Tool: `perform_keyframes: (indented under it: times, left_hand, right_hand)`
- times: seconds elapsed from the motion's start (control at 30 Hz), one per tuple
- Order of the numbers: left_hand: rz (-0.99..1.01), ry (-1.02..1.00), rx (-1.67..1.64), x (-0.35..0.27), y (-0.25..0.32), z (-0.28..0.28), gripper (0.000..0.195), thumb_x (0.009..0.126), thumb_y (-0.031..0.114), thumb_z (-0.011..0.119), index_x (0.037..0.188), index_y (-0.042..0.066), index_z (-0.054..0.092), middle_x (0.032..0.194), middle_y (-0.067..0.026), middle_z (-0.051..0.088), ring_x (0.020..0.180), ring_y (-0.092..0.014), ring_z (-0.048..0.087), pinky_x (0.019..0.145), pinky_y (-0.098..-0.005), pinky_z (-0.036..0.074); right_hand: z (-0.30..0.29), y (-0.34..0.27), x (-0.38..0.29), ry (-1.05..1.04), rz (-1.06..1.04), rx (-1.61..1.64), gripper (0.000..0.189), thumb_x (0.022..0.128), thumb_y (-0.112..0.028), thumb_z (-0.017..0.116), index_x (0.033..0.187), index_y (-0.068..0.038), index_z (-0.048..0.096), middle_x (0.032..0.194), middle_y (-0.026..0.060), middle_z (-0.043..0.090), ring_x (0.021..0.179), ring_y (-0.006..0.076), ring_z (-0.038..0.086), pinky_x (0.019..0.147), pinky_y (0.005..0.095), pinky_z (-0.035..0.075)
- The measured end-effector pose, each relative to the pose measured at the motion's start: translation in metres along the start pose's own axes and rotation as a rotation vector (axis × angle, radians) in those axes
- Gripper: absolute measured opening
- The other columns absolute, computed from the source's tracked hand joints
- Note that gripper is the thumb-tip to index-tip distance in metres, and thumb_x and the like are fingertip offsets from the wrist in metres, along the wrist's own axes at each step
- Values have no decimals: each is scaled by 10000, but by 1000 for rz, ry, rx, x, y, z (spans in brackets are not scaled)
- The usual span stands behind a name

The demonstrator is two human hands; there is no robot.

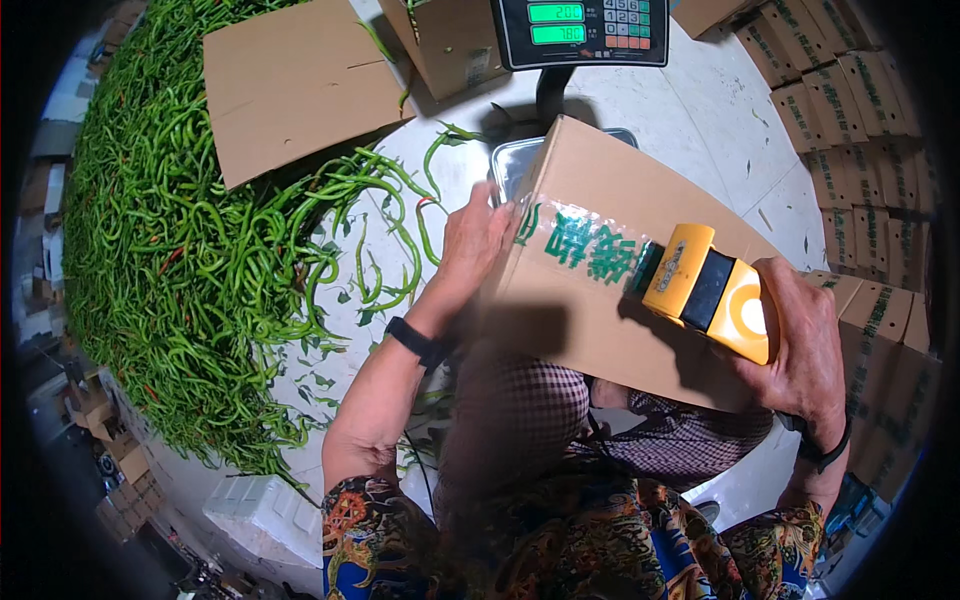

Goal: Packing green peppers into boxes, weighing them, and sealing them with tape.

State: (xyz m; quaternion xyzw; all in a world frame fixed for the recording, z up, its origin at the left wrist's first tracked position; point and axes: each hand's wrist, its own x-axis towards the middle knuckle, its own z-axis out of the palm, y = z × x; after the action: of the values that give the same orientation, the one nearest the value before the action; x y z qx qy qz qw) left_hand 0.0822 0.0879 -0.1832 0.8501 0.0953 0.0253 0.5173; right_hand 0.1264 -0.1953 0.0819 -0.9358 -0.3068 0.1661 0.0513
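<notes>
A closed cardboard box (600, 315) lies tilted before me, above my knees and partly over the metal scale platform (514, 161). What bears its weight is hidden. My right hand (802, 337) grips a yellow tape dispenser (705, 292) near the box's right end. From the dispenser, clear packing tape (585, 240) with green printed writing runs along the top to the left edge. There my left hand (476, 232) is against the box's left end, close to the tape's end. Its fingers are blurred, so their grip is unclear.
A large heap of green chili peppers (187, 262) covers the floor at left, with a cardboard sheet (300, 82) on it. The scale's display (581, 34) stands ahead beside another box (450, 49). Stacked cartons (840, 105) line the right. A white foam box (262, 517) sits lower left.
</notes>
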Motion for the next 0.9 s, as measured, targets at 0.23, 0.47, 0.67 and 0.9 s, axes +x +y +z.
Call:
perform_keyframes:
  times: [0.23,0.47,0.67,0.9]
  left_hand:
    - [-46,30,-111,55,-22,-20,422,992,309,468,1314,42,524,1196,-256,607,1137,-350,586,980,-378,447]
    - [341,-297,-297,81,115,-25,584,1023,483,337,1366,30,475,1194,-134,623,1146,-200,558,1007,-304,395]
    - [126,-335,-379,80,112,-31,731,999,620,295,1346,11,504,1104,-132,671,1036,-173,614,944,-300,454]
    - [-3,-365,-732,79,107,-40,825,981,676,269,1437,2,408,1428,-186,464,1299,-251,445,1077,-366,372]
  right_hand:
    - [4,-1,-1,65,-40,61,539,584,-216,731,1040,-26,518,793,195,591,711,408,618,660,440,490]
    - [7,4,-5,84,-29,116,529,568,-200,746,1019,-33,524,789,185,586,725,406,619,656,435,489]
    - [7,5,-9,154,-93,139,511,572,-203,730,1011,-43,522,782,175,582,708,403,610,632,427,486]
    - [10,7,-10,165,-97,155,508,558,-201,723,999,-44,527,765,166,571,680,379,611,616,420,483]
